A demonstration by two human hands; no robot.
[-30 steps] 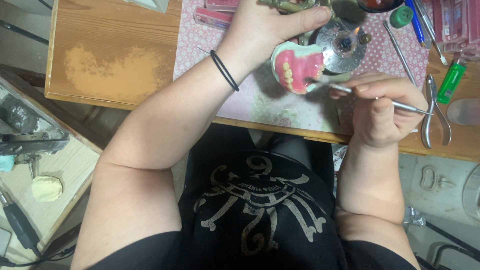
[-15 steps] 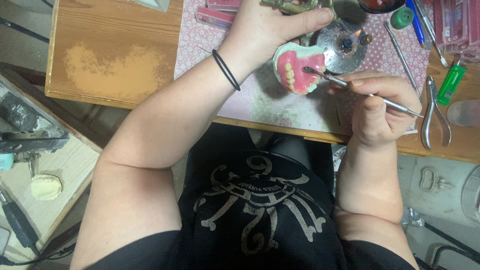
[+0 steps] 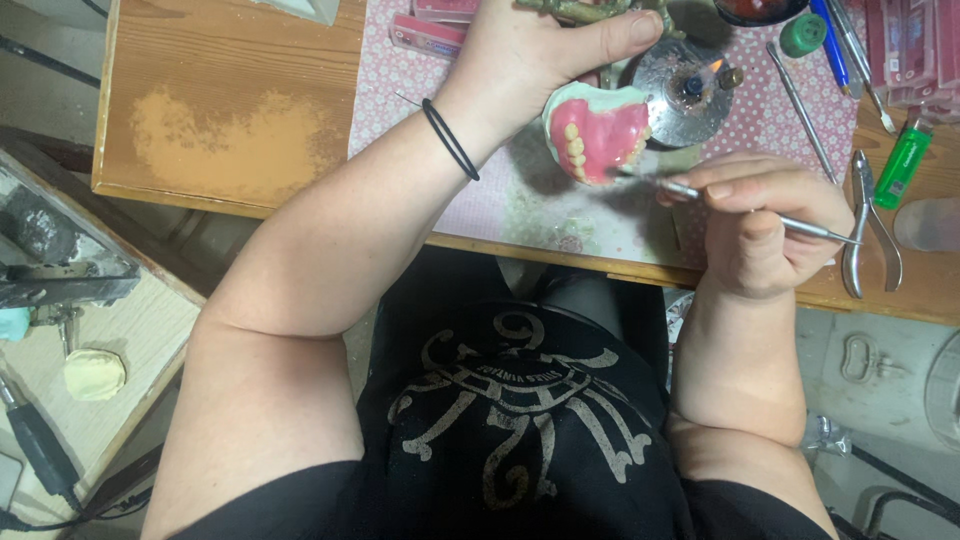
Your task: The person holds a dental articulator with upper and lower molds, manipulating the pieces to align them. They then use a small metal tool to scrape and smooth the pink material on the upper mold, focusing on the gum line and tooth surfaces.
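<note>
Pink wax denture (image 3: 598, 130) with a row of pale teeth, on a greenish-white cast, held up over the patterned mat (image 3: 560, 205) at the near edge of the tabletop (image 3: 220, 120). Left hand (image 3: 540, 55) holds it from above, grip closed round the cast and the metal frame (image 3: 590, 10) it is mounted on, thumb laid along the top. Right hand (image 3: 765, 225) holds a slim metal carving tool (image 3: 740, 208) like a pen, grip pinched tight on the shaft; tip touches the lower right edge of the pink wax.

Small spirit burner (image 3: 690, 85) with a lit flame just behind the denture. Pliers (image 3: 868, 225) and green lighter (image 3: 903, 158) to the right, a second probe (image 3: 800, 95) and blue pen (image 3: 832, 45) further back. Black band (image 3: 450, 140) on left wrist.

Judgement on doing the wax trimming well: keep the right hand's heel braced on the tabletop edge, take short light strokes along the gum margin, turn the cast with the left hand rather than twisting the tool, keep the tip off the teeth. Mind the flame close to the left thumb.
</note>
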